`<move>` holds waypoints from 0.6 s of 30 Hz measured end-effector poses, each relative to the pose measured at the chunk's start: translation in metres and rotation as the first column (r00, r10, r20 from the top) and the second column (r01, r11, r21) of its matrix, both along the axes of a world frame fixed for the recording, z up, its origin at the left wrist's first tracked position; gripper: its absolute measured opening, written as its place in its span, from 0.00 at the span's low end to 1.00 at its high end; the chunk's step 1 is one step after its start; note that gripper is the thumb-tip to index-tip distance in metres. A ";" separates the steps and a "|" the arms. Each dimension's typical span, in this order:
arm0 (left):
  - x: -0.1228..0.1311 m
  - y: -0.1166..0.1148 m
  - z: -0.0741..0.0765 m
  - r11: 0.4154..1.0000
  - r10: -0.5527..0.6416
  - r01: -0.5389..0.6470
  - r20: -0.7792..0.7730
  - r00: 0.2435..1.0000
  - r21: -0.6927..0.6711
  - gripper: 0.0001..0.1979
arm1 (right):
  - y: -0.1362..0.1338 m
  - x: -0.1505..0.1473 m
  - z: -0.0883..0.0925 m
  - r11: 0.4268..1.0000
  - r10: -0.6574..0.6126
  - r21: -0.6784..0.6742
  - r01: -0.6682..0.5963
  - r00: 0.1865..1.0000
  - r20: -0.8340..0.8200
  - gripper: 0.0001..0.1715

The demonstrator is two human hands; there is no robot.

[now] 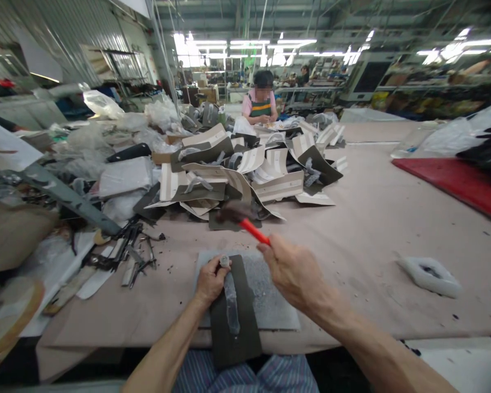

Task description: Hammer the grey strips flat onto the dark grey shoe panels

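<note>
My right hand (292,267) is closed around the red handle of a hammer (256,231), whose dark head is raised and blurred by motion. In my left hand (211,278), thumb and fingers pinch a short upright punch (225,261); only its round, shiny top shows. That punch stands at the upper end of a plastic-wrapped strap (231,308) on a dark panel (243,289). Beneath the panel lies a grey, scuffed board (274,300), and the panel's lower end juts past the table edge towards my lap. The punch's lower tip is hidden by my fingers.
Curved panels (278,183) with wrapped straps are heaped ahead. Several metal tools (137,254) lie at the left, beside a grey metal bar (71,199). A white plastic-wrapped pack (429,275) and a red board (454,180) are on the right. Another person (262,101) sits across the table.
</note>
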State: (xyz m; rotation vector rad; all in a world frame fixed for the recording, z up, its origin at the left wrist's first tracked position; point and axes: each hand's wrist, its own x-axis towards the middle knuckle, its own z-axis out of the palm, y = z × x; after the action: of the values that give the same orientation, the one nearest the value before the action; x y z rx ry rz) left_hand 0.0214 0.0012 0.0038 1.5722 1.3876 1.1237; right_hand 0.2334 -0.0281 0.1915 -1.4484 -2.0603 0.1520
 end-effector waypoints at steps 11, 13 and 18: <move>0.000 0.001 -0.005 1.000 -0.007 0.007 -0.035 0.999 -0.012 0.12 | -0.011 0.019 -0.070 0.873 0.056 -0.483 0.064 0.972 0.230 0.17; -0.001 0.001 -0.006 1.000 -0.012 0.012 -0.004 1.000 -0.006 0.12 | -0.008 0.035 -0.081 0.829 -0.020 -0.551 0.098 0.989 0.146 0.20; -0.001 -0.001 -0.003 1.000 -0.018 0.018 0.004 1.000 -0.012 0.11 | -0.018 0.088 -0.141 0.738 -0.300 -0.593 0.321 0.944 0.137 0.23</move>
State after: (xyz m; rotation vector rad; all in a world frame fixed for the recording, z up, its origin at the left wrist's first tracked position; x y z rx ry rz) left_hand 0.0202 0.0004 0.0004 1.5702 1.3733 1.1050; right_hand 0.3219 -0.0465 0.0505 -2.1753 -1.8288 0.7184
